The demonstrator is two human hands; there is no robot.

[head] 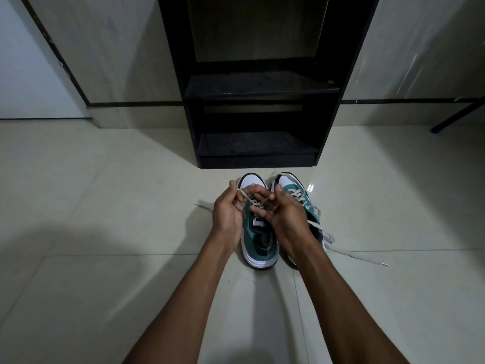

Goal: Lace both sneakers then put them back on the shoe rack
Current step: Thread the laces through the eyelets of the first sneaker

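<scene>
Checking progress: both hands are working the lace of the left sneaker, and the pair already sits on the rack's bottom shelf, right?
Not quite. The head view shows both sneakers, left sneaker and right sneaker, on the floor before the shoe rack. Left hand and right hand do work its lace.

Floor — pale glossy tiles, thin grout lines, a bright glare patch at right. A broad soft shadow lies across the tiles at lower left. Wall panels behind, light wood-grain finish, with a dark horizontal strip low along them and a dark diagonal edge at upper left. White surface at far left beyond that edge. At far right a dark slanted bar — its lower end is blue and meets the floor.
</scene>
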